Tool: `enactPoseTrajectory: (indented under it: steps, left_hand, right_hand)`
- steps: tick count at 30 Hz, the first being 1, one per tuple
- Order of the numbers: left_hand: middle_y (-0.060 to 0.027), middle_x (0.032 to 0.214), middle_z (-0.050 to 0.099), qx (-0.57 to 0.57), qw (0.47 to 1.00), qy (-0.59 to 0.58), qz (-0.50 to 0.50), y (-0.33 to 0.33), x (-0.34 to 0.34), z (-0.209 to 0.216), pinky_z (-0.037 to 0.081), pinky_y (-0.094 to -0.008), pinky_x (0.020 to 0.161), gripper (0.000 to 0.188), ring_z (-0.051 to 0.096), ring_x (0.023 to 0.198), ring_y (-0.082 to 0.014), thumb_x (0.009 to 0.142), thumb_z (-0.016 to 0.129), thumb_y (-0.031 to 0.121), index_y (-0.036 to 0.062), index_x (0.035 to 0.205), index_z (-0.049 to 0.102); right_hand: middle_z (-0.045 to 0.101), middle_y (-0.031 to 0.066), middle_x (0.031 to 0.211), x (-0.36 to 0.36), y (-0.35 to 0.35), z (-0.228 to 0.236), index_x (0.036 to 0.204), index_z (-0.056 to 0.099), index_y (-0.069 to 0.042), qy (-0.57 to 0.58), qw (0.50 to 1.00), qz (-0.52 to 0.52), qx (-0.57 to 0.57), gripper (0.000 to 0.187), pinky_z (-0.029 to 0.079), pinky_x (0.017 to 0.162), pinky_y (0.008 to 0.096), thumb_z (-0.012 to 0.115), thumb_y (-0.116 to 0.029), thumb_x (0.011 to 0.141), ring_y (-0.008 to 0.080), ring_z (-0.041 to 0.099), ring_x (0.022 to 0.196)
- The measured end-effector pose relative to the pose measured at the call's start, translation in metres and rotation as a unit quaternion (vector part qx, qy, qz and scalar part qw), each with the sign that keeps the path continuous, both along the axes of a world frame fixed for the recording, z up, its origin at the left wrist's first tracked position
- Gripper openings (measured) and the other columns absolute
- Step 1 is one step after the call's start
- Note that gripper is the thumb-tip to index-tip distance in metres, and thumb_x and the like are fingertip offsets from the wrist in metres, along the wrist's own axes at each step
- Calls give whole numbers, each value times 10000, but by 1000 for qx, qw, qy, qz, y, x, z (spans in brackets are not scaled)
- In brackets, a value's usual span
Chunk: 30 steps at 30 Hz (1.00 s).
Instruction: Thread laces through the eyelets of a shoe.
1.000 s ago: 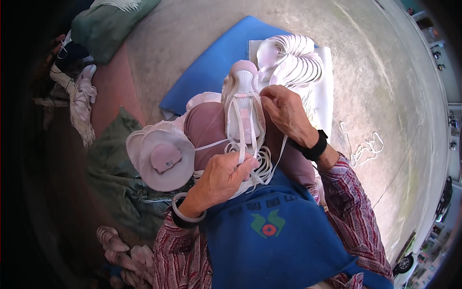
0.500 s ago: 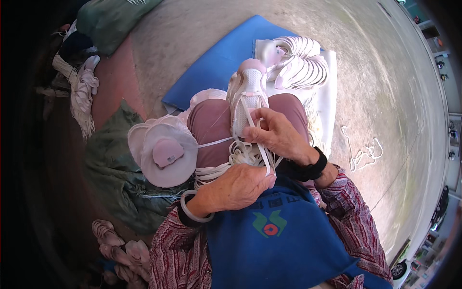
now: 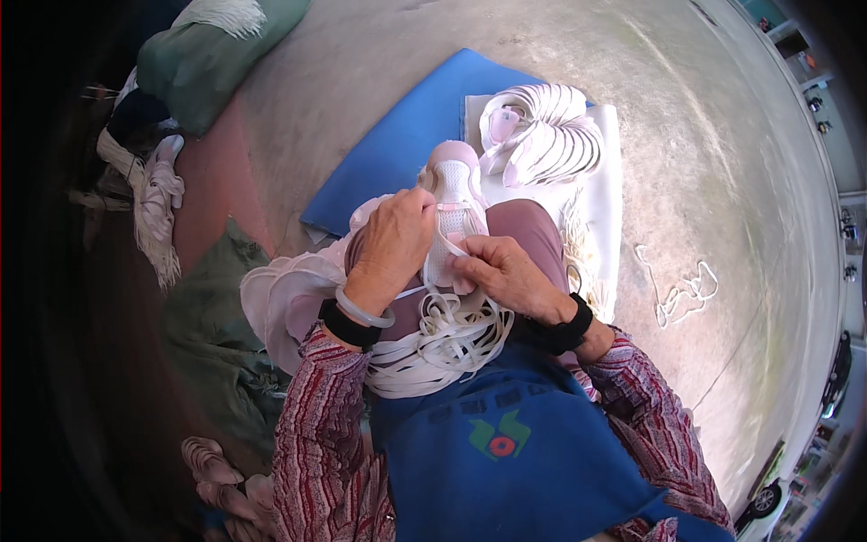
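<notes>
Fingers of the left hand [image 3: 395,242] wrap the pink shoe upper [image 3: 453,194]; beside it, the right hand [image 3: 504,275] pinches a white lace [image 3: 449,242] against it.

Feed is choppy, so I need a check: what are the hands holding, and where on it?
Left hand grips the pink shoe upper on its side edge; right hand pinches a white lace at the upper's front.

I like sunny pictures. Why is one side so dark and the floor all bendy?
Head view: sunlight brightens the concrete floor on the right, while the left side lies in deep shadow; the fisheye lens curves the edges; the left hand, right hand and pink shoe look sharp.
</notes>
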<state>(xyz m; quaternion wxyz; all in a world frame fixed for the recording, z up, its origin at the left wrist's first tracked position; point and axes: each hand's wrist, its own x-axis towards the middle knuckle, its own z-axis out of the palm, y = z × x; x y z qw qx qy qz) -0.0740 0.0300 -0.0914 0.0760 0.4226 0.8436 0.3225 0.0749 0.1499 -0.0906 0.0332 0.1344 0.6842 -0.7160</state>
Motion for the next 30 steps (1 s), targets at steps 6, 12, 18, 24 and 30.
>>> enactPoseTrajectory:
  steps: [6,12,18,24,30]
  left_hand:
    - [-189,755,596,53,995,58,-55,5,-5,-7,471,-496,670,98,605,749,-412,862,621,100,26,816,576]
    - [-182,806,643,10,997,45,-60,-4,3,4,496,-490,689,112,635,786,-402,871,632,138,35,833,612]
    - [-234,823,640,20,999,36,-29,-2,0,-14,498,-504,709,154,631,798,-438,881,614,160,7,859,622]
    - [-26,685,560,61,891,-449,-11,2,-30,-16,410,-261,438,167,552,601,-95,905,548,151,11,892,639]
    - [-39,633,473,-7,862,-507,-11,1,-40,-30,409,-287,415,84,460,500,-126,875,478,102,51,838,532]
  right_hand:
    - [559,-30,697,1,2,4,885,623,-29,5,998,33,57,199,425,594,244,529,-162,999,55,493,646]
    - [553,-38,729,5,-3,-6,936,612,-39,-26,997,73,10,186,428,635,236,507,-168,1021,54,498,681]
    - [549,-33,727,5,-7,-3,949,614,-33,-21,998,54,22,190,431,630,243,517,-178,1023,55,500,679]
    - [539,21,697,-3,-1,5,859,548,-22,10,994,40,98,241,428,599,295,501,-206,1007,109,505,616]
    - [532,21,673,-8,8,-5,815,572,13,75,993,82,-30,150,420,626,297,554,-114,893,113,504,632]
